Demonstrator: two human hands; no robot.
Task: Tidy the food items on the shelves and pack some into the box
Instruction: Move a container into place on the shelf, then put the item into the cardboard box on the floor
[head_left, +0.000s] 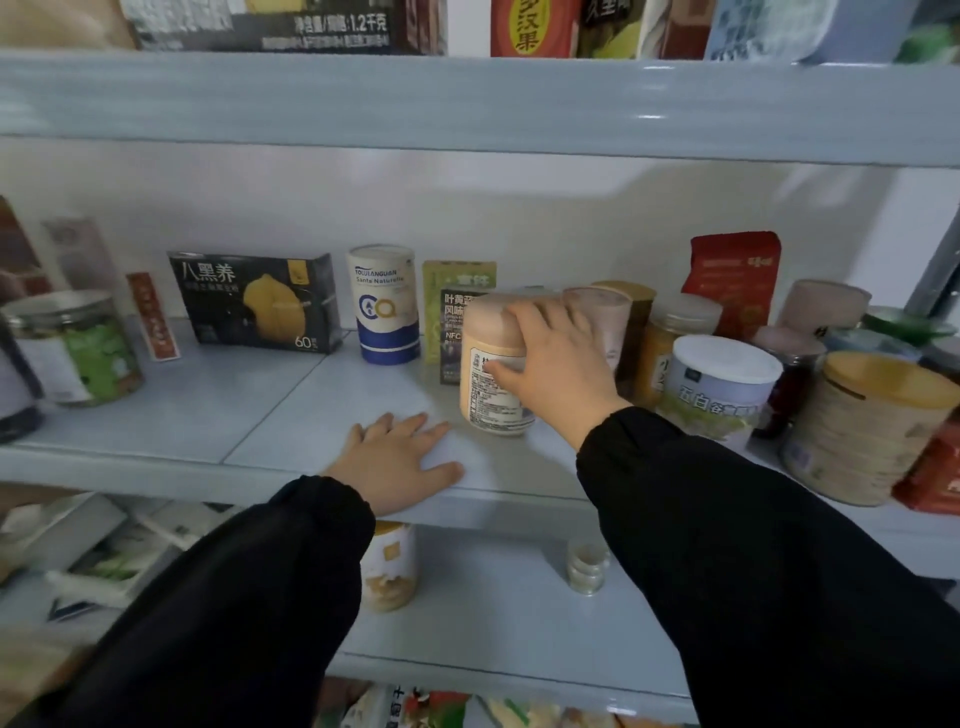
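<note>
A pale jar with a pink lid and a white label (485, 395) stands upright on the grey middle shelf (270, 415). My right hand (550, 364) wraps around its upper right side, fingers over the lid. Flat on the shelf's front part lies my left hand (402, 457), palm down, fingers spread, holding nothing. Behind the jar stand a dark carton (451, 332), a white and blue canister (384, 304) and a black box with a yellow print (257, 301). No packing box is in view.
Several cans and jars (722, 384) crowd the shelf's right part, with a red pouch (732, 280) behind. A green-labelled jar (78, 348) stands at the left. The shelf below holds a jar (389, 566) and flat packets (104, 556). More boxes sit on the top shelf (467, 98).
</note>
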